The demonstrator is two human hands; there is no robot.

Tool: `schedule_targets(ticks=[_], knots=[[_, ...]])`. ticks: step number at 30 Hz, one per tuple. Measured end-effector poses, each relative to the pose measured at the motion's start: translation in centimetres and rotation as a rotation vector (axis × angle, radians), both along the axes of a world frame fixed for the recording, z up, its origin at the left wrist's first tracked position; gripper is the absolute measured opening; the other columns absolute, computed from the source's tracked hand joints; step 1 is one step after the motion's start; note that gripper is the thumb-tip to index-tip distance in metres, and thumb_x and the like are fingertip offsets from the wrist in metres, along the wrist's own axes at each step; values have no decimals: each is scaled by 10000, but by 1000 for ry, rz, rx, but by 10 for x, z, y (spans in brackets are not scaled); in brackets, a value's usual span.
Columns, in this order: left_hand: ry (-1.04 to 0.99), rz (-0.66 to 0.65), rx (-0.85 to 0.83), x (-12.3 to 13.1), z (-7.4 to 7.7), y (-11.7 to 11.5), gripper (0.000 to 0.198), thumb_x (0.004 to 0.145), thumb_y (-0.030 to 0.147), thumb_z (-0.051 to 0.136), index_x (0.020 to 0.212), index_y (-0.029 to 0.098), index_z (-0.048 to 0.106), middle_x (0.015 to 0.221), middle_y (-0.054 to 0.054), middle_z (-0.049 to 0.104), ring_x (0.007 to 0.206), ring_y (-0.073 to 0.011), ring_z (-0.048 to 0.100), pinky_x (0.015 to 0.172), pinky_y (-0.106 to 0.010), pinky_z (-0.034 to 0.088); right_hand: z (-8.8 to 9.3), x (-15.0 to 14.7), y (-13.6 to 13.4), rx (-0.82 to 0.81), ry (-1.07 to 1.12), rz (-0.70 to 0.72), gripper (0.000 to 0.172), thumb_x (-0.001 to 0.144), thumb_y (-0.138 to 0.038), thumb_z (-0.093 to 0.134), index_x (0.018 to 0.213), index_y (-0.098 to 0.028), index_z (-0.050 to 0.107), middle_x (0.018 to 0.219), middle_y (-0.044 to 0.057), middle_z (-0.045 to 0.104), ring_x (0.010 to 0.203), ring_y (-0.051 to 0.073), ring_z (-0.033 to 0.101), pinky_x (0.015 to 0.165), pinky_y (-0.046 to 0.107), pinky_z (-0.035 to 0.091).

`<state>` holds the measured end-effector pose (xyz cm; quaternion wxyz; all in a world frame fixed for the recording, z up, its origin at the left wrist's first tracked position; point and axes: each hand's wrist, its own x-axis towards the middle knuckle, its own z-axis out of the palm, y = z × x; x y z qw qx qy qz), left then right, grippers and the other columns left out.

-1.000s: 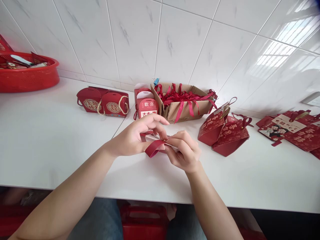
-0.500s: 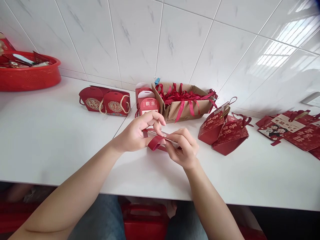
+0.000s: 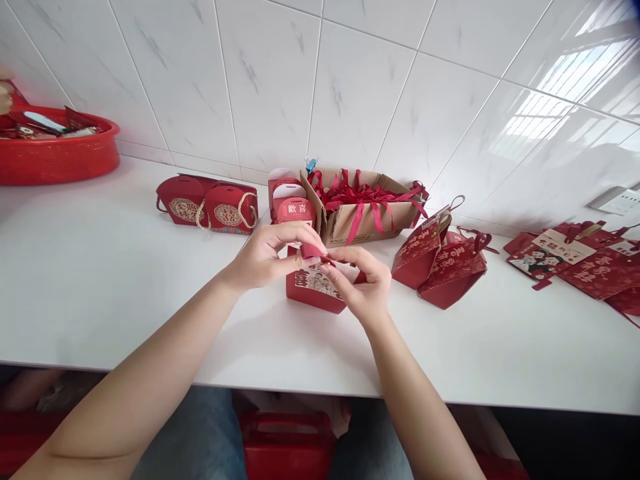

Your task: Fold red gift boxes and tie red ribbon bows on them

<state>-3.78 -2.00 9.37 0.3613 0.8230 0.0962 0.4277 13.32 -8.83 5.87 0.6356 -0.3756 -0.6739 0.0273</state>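
A small red gift box (image 3: 315,300) with a printed couple on its front stands on the white table before me, its top partly hidden by my fingers. Above it, a dark red ribbon (image 3: 311,251) curls in a loop. My left hand (image 3: 267,257) pinches this ribbon from the left, thumb and fingers closed. My right hand (image 3: 364,280) meets it at the box top, thumb and index finger pinched on the ribbon. Exactly where the ribbon passes through the box top is covered by fingertips.
Behind my hands is a cardboard box (image 3: 360,230) of red ribbons, beside red cartons (image 3: 295,212). Two rope-handled boxes (image 3: 210,203) stand left. Tied gift boxes (image 3: 453,277) and flatter red packages (image 3: 590,267) lie right. A red basket (image 3: 55,160) sits far left, another person's hand (image 3: 5,97) above it.
The gift box's printed front has come into view below my hands. Both hands have moved slightly upward, and the ribbon loop has risen with them.
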Motion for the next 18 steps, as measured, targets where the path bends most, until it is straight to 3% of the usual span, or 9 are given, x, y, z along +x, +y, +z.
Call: schedule_targets(ticks=[9, 18], knots=[[125, 179, 31, 21, 31, -13, 174, 729, 332, 752, 722, 172, 685, 733, -18, 659, 721, -142, 605, 632, -252, 488, 4, 2, -2, -103, 68, 34, 66, 779, -239, 688, 803, -186, 656, 791, 24, 698, 733, 151, 644, 694, 287, 527], [178, 152, -244, 24, 26, -6, 272, 682, 386, 776, 738, 148, 657, 669, -11, 630, 646, -137, 600, 562, -247, 488, 6, 4, -5, -285, 140, 81, 115, 752, -290, 714, 812, -195, 689, 722, 1, 653, 684, 143, 600, 657, 280, 479]])
